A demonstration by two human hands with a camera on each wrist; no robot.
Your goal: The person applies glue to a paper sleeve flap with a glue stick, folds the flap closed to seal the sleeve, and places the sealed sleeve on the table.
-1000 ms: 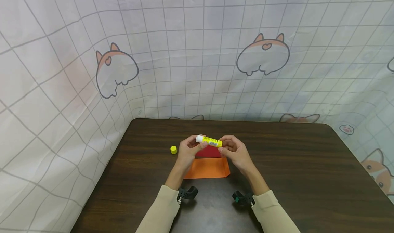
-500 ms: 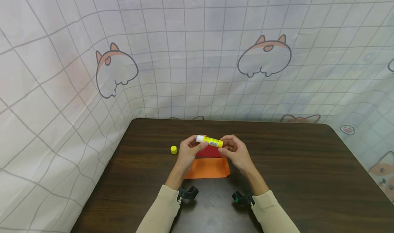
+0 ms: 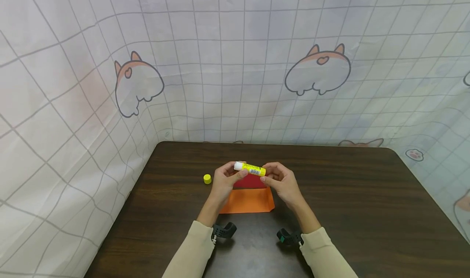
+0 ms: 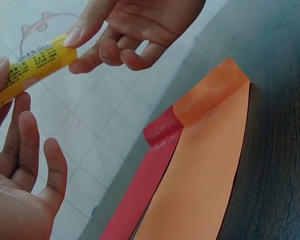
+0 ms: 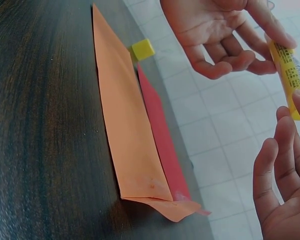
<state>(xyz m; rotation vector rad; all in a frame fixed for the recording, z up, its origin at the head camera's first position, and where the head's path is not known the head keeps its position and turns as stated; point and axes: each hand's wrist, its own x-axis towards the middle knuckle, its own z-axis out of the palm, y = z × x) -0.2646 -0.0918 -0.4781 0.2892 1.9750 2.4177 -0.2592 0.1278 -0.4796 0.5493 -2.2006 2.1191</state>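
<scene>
A yellow glue stick (image 3: 253, 169) with a white end lies nearly level between both hands, above the papers. The left hand (image 3: 223, 182) pinches its white-end side between thumb and fingers. At the yellow end, the right hand (image 3: 284, 183) pinches it with thumb and forefinger. In the left wrist view, printed text shows on the glue stick (image 4: 37, 67). Below lie an orange paper (image 3: 247, 201) with a folded right end and, behind it, a red paper (image 3: 249, 181), partly hidden. Whitish smears mark the orange paper (image 5: 125, 110) and the red paper (image 5: 162, 130) near their folded ends.
A yellow cap (image 3: 207, 179) stands on the dark wooden table (image 3: 349, 196), left of the left hand. Behind the table hangs a white grid-patterned cloth (image 3: 235, 65) with cartoon animals. Black bands are worn on both wrists.
The hands and glue stick have stayed nearly still. Only the background cloth has shifted slightly at the right.
</scene>
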